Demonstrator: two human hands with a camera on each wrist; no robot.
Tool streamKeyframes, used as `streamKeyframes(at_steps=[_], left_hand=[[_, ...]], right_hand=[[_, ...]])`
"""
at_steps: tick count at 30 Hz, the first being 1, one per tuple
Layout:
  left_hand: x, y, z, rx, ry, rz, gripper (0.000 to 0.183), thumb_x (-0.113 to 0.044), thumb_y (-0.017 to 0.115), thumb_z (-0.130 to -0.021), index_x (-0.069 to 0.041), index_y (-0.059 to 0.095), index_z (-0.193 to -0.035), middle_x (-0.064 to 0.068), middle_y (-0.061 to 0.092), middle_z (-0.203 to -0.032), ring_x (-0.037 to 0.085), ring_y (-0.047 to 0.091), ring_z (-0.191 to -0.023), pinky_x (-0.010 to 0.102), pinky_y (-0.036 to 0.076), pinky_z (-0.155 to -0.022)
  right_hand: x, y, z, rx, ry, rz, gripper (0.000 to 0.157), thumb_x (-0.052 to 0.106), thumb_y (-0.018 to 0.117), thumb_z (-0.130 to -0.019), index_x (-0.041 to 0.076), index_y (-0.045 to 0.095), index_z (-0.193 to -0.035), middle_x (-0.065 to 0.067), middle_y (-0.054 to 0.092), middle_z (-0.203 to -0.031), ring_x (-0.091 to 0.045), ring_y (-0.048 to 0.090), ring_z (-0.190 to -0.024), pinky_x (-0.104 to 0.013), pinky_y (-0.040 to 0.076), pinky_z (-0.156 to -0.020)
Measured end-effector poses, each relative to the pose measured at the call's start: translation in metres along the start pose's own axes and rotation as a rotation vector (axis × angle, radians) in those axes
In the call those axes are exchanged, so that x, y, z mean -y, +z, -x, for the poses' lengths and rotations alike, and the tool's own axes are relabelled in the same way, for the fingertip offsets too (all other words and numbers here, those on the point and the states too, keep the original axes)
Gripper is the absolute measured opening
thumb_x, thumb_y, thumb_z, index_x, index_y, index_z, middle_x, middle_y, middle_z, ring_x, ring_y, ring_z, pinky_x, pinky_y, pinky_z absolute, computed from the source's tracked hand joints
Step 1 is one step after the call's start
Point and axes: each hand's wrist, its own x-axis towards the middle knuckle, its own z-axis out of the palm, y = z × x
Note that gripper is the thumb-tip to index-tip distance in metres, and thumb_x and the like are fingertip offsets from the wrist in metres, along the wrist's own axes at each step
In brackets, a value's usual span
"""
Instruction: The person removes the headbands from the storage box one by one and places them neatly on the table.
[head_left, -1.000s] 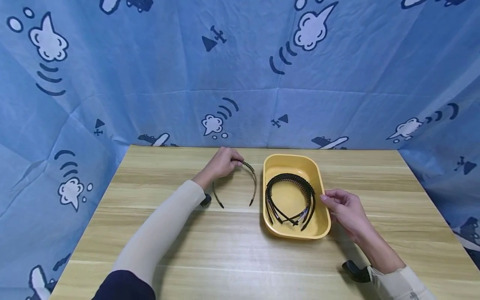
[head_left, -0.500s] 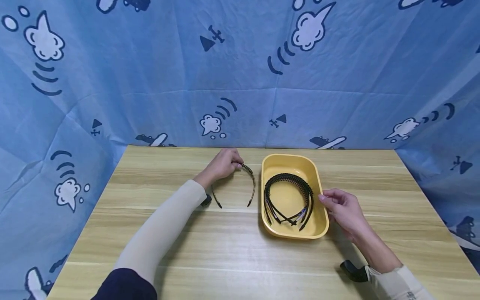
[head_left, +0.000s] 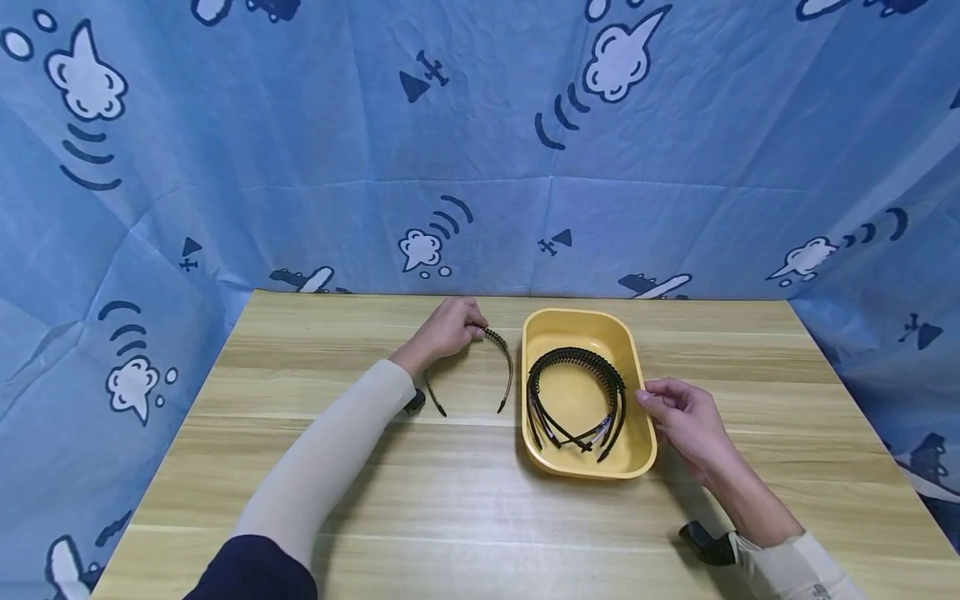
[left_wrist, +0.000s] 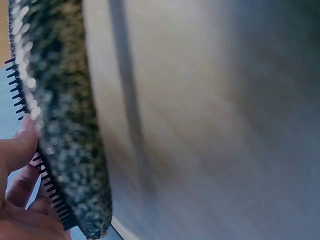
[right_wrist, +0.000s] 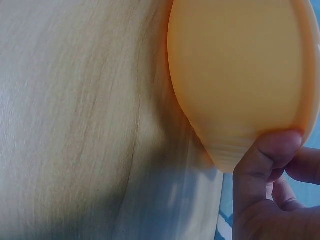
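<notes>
My left hand [head_left: 450, 327] pinches the top of a thin toothed headband [head_left: 509, 367], whose two ends point toward me, left of the yellow bin [head_left: 581, 312]. In the left wrist view the headband [left_wrist: 70, 145] looks glittery and dark up close, with comb teeth along its inner edge between thumb and fingers. Several dark toothed headbands [head_left: 577, 356] lie bunched inside the bin, their ends crossing. On the bin's right side, my right hand [head_left: 692, 421] grips the wall near the rim. The right wrist view shows the thumb pressed on that bin [right_wrist: 240, 65].
A light wood-grain table [head_left: 450, 517] lies under everything. Behind it and along the sides hangs a blue patterned cloth [head_left: 480, 125]. Dark wrist devices show at the left wrist [head_left: 414, 402] and right wrist [head_left: 708, 543].
The head view has shifted a little. Both hands keep their grips, and the held headband has barely moved; the bin stays in place.
</notes>
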Motion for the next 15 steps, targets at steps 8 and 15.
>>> streamKeyframes(at_steps=[8,15], left_hand=[[0.0003,0.0007,-0.0012,0.02,-0.027,0.011,0.017,-0.007,0.071,-0.089,-0.007,0.077,-0.105,0.003,0.07,-0.097,0.017,0.064,-0.093,0.032,0.053,-0.094],[0.0011,0.0017,-0.0022,0.041,-0.027,0.019,0.017,-0.006,0.071,-0.089,-0.006,0.077,-0.105,0.004,0.07,-0.097,0.017,0.065,-0.094,0.031,0.053,-0.096]], right_hand=[[-0.0003,0.0001,-0.0005,0.003,0.002,-0.005,0.028,0.017,0.061,-0.098,-0.004,0.056,-0.116,0.009,0.065,-0.081,-0.007,0.065,-0.073,-0.028,0.057,-0.058],[-0.0015,-0.0005,-0.0017,-0.004,0.005,0.001,0.026,0.018,0.062,-0.098,-0.001,0.058,-0.115,0.01,0.064,-0.081,-0.006,0.063,-0.072,-0.025,0.054,-0.055]])
